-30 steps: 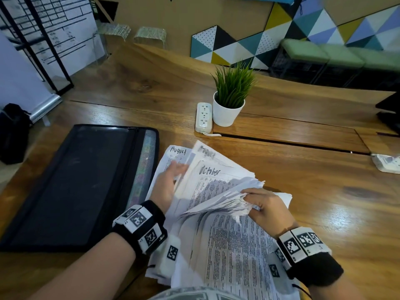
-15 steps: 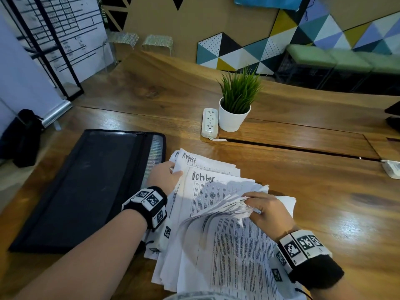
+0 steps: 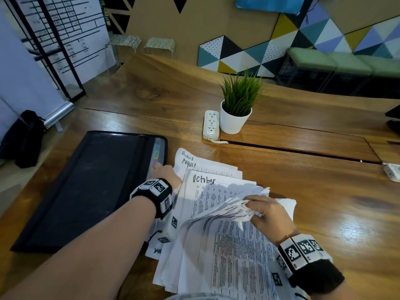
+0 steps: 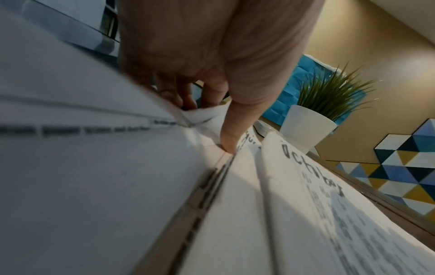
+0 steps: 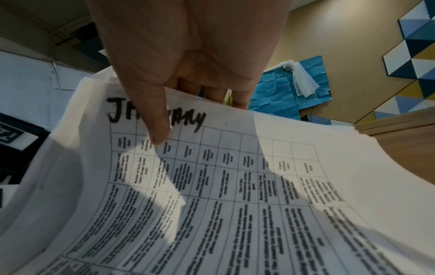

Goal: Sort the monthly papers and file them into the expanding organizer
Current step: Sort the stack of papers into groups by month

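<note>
A loose pile of printed papers (image 3: 227, 245) lies on the wooden table (image 3: 324, 202), with sheets headed "August" (image 3: 189, 163) and "October" (image 3: 204, 180) showing at the far end. The black expanding organizer (image 3: 86, 187) lies flat to its left, its zip edge toward the pile. My left hand (image 3: 165, 172) is at the pile's far left edge beside the organizer; in the left wrist view my left hand (image 4: 204, 119) pinches a sheet's edge, thumb on top. My right hand (image 3: 265, 212) holds several bent-up sheets; in the right wrist view its thumb (image 5: 157, 130) covers the heading of a "January" sheet (image 5: 212, 186).
A potted plant (image 3: 237, 113) and a white power strip (image 3: 211, 124) stand just beyond the papers. A small white object (image 3: 392, 172) lies at the table's right edge. A black bag (image 3: 26, 137) sits on the floor at the left.
My left hand has slid from the top of the pile to its far left edge by the organizer. The right hand keeps its hold on the lifted sheets.
</note>
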A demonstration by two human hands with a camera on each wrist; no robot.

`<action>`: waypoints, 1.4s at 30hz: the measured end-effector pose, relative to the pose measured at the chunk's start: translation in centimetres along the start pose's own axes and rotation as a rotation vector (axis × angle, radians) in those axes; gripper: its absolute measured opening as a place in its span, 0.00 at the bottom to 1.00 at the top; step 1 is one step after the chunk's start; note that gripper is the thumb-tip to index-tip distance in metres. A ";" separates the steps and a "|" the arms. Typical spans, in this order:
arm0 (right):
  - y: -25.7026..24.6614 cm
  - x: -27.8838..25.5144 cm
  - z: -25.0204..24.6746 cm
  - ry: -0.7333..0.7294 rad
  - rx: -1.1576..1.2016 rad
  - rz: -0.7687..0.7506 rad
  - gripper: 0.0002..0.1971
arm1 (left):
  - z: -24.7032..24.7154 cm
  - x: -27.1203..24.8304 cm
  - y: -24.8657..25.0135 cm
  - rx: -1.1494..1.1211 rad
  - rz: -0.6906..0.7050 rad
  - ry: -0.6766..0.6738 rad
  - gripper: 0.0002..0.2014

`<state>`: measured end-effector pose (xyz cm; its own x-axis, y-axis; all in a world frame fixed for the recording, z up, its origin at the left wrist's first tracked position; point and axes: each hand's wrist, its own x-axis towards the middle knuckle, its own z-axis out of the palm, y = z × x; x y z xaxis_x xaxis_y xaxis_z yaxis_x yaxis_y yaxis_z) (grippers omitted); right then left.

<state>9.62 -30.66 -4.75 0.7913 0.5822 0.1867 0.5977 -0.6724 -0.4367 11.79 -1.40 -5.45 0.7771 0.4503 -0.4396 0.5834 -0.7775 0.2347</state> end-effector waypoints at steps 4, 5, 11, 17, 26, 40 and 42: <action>-0.2 0.0 0.1 0.028 -0.015 -0.005 0.18 | -0.8 0.3 -0.5 -0.175 0.157 0.041 0.09; -0.2 0.0 0.1 0.028 -0.015 0.001 0.18 | -1.2 0.2 -0.7 -0.283 0.180 0.079 0.06; -0.7 0.7 0.0 -0.028 0.001 0.039 0.16 | -7.0 -0.9 -2.1 -0.596 0.303 0.321 0.07; -0.8 1.7 0.3 -0.067 0.005 0.088 0.13 | -13.2 -2.0 -4.8 -0.820 0.365 0.557 0.12; -2.6 -0.6 -3.1 -0.091 0.046 0.082 0.17 | -16.8 -4.9 -6.3 -0.995 0.329 0.729 0.11; -8.4 -4.3 -19.1 -0.325 0.116 0.072 0.19 | 1.9 -4.6 -0.7 -1.097 0.392 -0.125 0.14; -8.5 -2.3 -19.2 -0.337 0.118 0.076 0.22 | 4.4 -3.9 -0.1 -1.097 0.347 -0.211 0.17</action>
<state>5.22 -35.09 15.44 0.7346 0.6634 -0.1423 0.5040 -0.6739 -0.5402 7.63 -5.03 -7.57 0.9403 0.1264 -0.3159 0.3187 -0.0020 0.9479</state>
